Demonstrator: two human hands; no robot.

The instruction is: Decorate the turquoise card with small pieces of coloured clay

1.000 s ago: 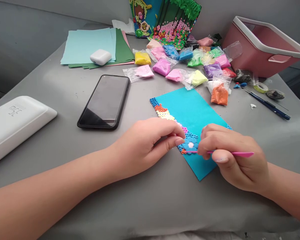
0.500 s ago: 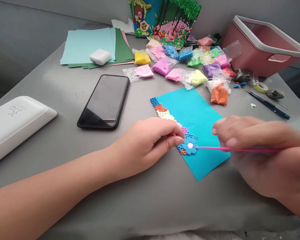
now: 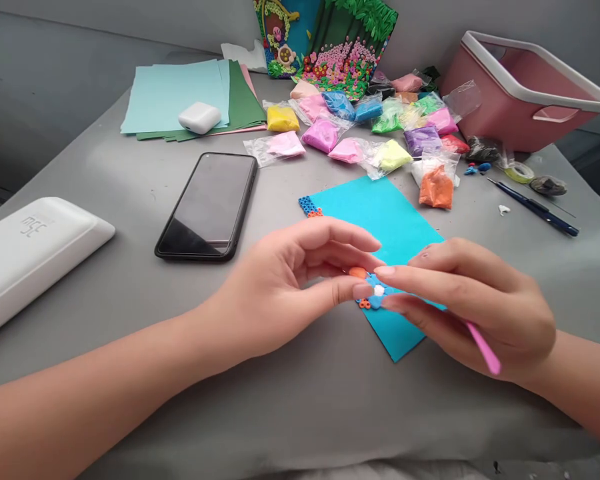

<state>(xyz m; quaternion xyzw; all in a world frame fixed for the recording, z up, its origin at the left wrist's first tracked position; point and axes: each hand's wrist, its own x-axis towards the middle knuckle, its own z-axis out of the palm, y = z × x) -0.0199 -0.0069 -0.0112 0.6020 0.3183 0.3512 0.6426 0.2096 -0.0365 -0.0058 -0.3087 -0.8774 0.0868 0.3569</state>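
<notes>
White case (image 3: pixel 35 243), far left. Black phone (image 3: pixel 207 205), face up, beside it. Left hand (image 3: pixel 285 283): fingers loosely curled, tips near a small orange clay piece (image 3: pixel 357 272). Turquoise sheet (image 3: pixel 380 213): bead-like clay border and blue flower (image 3: pixel 377 293), partly hidden by fingers. Right hand (image 3: pixel 473 313): fingers extended, pink tool (image 3: pixel 485 350) tucked in the palm. Clay bags (image 3: pixel 380 127) behind.
</notes>
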